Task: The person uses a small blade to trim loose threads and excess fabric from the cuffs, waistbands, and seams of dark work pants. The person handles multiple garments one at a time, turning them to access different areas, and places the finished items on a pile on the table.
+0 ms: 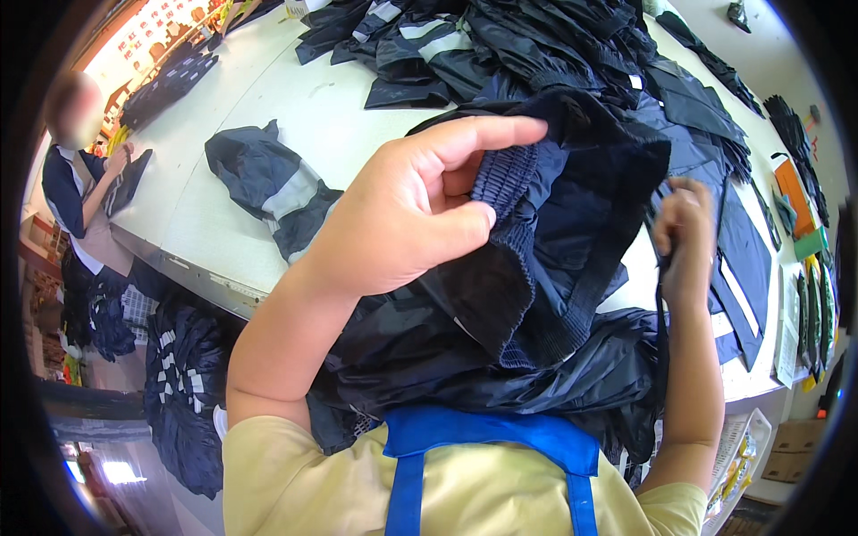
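Note:
A dark navy garment with a gathered elastic band (506, 179) hangs in front of me, its opening spread wide. The thumb and fingers of my left hand (402, 201) grip the elastic edge from the left. To the right of the opening, my right hand (686, 234) is raised with curled fingers, partly smeared by motion. A thin dark strip hangs below that hand; what the fingers hold is not clear. The garment's lower cloth (483, 357) drapes over the table edge towards my lap.
Dark garments with pale strips (554, 45) are heaped at the far side of the white table (277, 94). One dark garment piece (268, 179) lies left of my hand. At the far left, a person (80, 183) handles dark cloth. More garments (185, 384) hang below the left edge.

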The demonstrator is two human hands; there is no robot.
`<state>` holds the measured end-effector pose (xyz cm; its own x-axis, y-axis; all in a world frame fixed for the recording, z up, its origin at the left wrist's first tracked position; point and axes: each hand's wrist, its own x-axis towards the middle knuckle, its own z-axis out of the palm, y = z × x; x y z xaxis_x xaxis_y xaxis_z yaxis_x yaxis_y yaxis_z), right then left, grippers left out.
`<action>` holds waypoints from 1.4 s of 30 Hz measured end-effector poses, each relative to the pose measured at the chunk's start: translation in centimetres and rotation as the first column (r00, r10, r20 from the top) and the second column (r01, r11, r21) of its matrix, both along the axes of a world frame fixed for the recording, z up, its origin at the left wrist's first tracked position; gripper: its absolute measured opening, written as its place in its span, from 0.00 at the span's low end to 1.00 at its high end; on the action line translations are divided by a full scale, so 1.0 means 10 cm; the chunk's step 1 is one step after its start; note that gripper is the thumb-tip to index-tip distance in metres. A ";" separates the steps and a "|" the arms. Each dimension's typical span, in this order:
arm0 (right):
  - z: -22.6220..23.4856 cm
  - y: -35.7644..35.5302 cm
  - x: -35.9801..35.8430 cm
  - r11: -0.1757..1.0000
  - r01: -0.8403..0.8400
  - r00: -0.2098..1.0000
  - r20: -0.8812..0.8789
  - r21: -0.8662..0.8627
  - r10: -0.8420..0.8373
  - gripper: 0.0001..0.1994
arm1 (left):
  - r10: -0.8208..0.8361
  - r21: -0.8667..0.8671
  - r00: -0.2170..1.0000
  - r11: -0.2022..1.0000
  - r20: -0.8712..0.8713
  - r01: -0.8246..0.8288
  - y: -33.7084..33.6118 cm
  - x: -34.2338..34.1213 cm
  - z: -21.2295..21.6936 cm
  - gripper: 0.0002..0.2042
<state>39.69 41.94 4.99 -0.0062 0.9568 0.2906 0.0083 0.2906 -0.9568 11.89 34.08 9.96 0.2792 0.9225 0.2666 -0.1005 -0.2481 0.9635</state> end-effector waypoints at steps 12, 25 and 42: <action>0.46 -0.44 -0.74 0.927 -0.343 0.819 0.532 0.154 0.214 0.06 | -0.005 -0.028 0.996 1.000 0.086 0.007 0.01 0.25 -0.06 0.38; 0.27 -0.58 -0.57 0.339 -0.833 0.552 0.614 0.438 0.564 0.08 | 0.134 0.040 0.941 0.987 0.312 -0.154 0.06 0.18 -0.24 0.42; 0.40 -0.36 -0.61 0.712 -0.382 0.775 0.624 0.589 -0.101 0.16 | 0.077 -0.013 0.932 0.997 0.354 -0.078 -0.06 0.19 -0.20 0.44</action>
<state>33.63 38.38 9.01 -0.5161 0.4801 0.7093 0.3772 0.8709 -0.3150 13.82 33.46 7.94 0.0941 0.9370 0.3363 -0.4149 -0.2702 0.8688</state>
